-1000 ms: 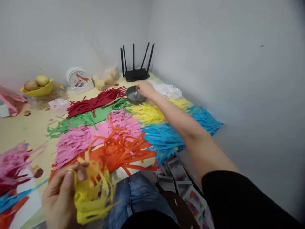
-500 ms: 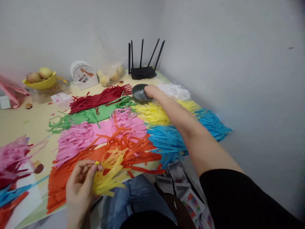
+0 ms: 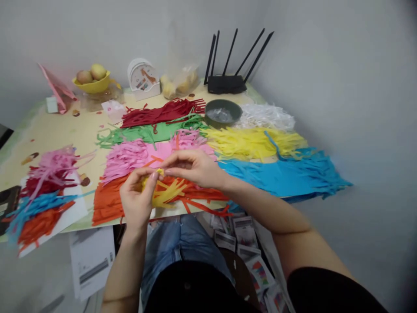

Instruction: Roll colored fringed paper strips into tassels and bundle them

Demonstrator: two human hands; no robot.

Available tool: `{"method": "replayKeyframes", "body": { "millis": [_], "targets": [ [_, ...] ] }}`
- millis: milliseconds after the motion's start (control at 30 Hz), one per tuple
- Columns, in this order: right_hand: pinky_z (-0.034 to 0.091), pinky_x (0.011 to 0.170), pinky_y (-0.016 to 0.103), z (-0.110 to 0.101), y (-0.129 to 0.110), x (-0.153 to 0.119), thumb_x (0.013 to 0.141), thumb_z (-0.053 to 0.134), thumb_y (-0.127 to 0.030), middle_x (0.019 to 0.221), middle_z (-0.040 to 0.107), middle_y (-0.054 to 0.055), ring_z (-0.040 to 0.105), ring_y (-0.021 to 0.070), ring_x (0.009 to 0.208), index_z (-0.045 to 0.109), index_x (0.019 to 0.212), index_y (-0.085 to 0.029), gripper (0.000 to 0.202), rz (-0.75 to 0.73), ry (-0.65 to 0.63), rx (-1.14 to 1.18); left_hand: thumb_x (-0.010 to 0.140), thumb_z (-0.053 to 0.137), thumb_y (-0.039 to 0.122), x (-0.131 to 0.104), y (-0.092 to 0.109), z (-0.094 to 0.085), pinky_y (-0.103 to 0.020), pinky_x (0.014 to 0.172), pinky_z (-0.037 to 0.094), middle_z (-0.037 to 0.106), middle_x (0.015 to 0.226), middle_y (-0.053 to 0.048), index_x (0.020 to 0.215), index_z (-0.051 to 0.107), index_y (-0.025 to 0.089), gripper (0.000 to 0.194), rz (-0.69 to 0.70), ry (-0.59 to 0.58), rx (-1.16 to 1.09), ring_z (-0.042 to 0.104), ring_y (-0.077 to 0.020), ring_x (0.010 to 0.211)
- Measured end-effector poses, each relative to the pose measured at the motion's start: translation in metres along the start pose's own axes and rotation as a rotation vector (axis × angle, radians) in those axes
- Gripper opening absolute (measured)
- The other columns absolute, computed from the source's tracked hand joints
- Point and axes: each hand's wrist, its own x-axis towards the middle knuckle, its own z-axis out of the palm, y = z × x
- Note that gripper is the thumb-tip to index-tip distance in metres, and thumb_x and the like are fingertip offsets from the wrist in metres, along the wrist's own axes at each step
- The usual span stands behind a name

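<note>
My left hand pinches the gathered top of a yellow paper tassel, whose strips hang out to the right above orange fringed paper. Against that same gathered top, the fingertips of my right hand are pressed together. Anything between the right fingertips is too small to make out. Behind my hands lies pink fringed paper. A dark green bowl farther back contains clear, shiny bits. Blue fringed paper lies beneath and beyond my right forearm.
Red, green, yellow and white fringes cover the table's far part. Finished-looking tassels lie at left. A router, a yellow fruit bowl and a bag of fruit stand along the wall.
My right hand has come back from the green bowl to the yellow tassel top in my left hand. The view has shifted, so the table's left side shows more.
</note>
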Motion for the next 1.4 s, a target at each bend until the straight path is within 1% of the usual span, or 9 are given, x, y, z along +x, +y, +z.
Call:
{"method": "replayKeyframes", "body": {
  "millis": [100,267,500,700,800,933,1100,1267,1400],
  "targets": [
    [0.059,0.079,0.025,0.019,-0.003,-0.007,0.086,0.076,-0.033,0.093,0.078,0.005,0.073,0.0127,0.084,0.075,0.099,-0.015,0.022,0.005,-0.012,0.102,0.088,0.074,0.032,-0.011,0.005,-0.005,-0.025,0.076,0.056,0.074,0.082,-0.002,0.09,0.07,0.018,0.015,0.061,0.019,0.035,0.071,-0.0134,0.075],
    [0.057,0.076,0.024,0.031,-0.007,-0.011,0.085,0.078,-0.036,0.092,0.077,0.005,0.071,0.0124,0.083,0.075,0.098,-0.014,0.025,0.023,0.018,0.049,0.09,0.071,0.028,-0.026,0.011,-0.016,-0.028,0.081,0.055,0.071,0.086,-0.002,0.09,0.071,0.019,0.009,0.228,0.119,0.247,0.068,-0.0146,0.082],
    [0.057,0.073,0.025,0.043,-0.008,-0.016,0.082,0.08,-0.043,0.086,0.075,0.004,0.07,0.0121,0.076,0.073,0.094,-0.014,0.032,0.04,0.018,0.056,0.09,0.069,0.028,-0.03,0.018,-0.03,-0.029,0.077,0.054,0.071,0.082,-0.002,0.088,0.071,0.02,0.009,0.262,0.018,0.335,0.067,-0.0149,0.077],
    [0.055,0.075,0.026,0.044,-0.011,-0.021,0.087,0.074,-0.026,0.092,0.076,0.004,0.07,0.0135,0.081,0.077,0.089,-0.017,0.01,-0.095,0.101,-0.197,0.09,0.068,0.026,-0.032,0.016,-0.034,-0.031,0.081,0.054,0.073,0.085,-0.002,0.09,0.071,0.021,0.006,0.331,-0.006,0.435,0.069,-0.0165,0.081],
    [0.056,0.077,0.026,0.048,-0.009,-0.024,0.087,0.074,-0.023,0.092,0.077,0.003,0.07,0.0132,0.082,0.077,0.089,-0.018,0.007,-0.099,0.106,-0.177,0.088,0.07,0.024,-0.031,0.016,-0.035,-0.031,0.082,0.053,0.074,0.085,-0.002,0.088,0.071,0.021,0.003,0.385,0.005,0.492,0.068,-0.0169,0.083],
    [0.057,0.077,0.025,0.051,-0.003,-0.025,0.084,0.078,-0.027,0.096,0.077,0.004,0.07,0.0129,0.084,0.077,0.094,-0.017,0.013,-0.065,0.131,-0.056,0.089,0.069,0.023,-0.031,0.014,-0.032,-0.027,0.077,0.055,0.073,0.084,-0.002,0.089,0.07,0.019,0.004,0.265,-0.053,0.283,0.07,-0.0147,0.079],
    [0.058,0.078,0.027,0.052,0.0,-0.023,0.078,0.084,-0.038,0.09,0.074,0.003,0.07,0.013,0.081,0.075,0.091,-0.016,0.026,0.057,0.089,0.134,0.086,0.075,0.022,-0.034,0.009,-0.026,-0.021,0.074,0.056,0.072,0.082,0.0,0.087,0.067,0.019,0.009,0.161,0.024,0.033,0.071,-0.0117,0.075],
    [0.055,0.073,0.024,0.054,-0.004,-0.023,0.084,0.077,-0.033,0.089,0.072,0.003,0.067,0.0122,0.082,0.074,0.084,-0.017,0.016,-0.07,0.124,-0.044,0.083,0.079,0.033,-0.037,0.005,-0.024,-0.021,0.071,0.056,0.07,0.078,0.0,0.081,0.066,0.018,0.02,0.108,0.093,-0.009,0.07,-0.012,0.073],
    [0.054,0.074,0.025,0.049,-0.011,-0.022,0.088,0.075,-0.033,0.094,0.072,0.004,0.066,0.0126,0.084,0.076,0.095,-0.017,0.017,-0.108,0.064,-0.173,0.08,0.082,0.04,-0.036,0.004,-0.027,-0.023,0.068,0.057,0.072,0.073,-0.001,0.082,0.065,0.018,0.028,-0.02,0.0,-0.168,0.072,-0.0137,0.067]
  ]
}}
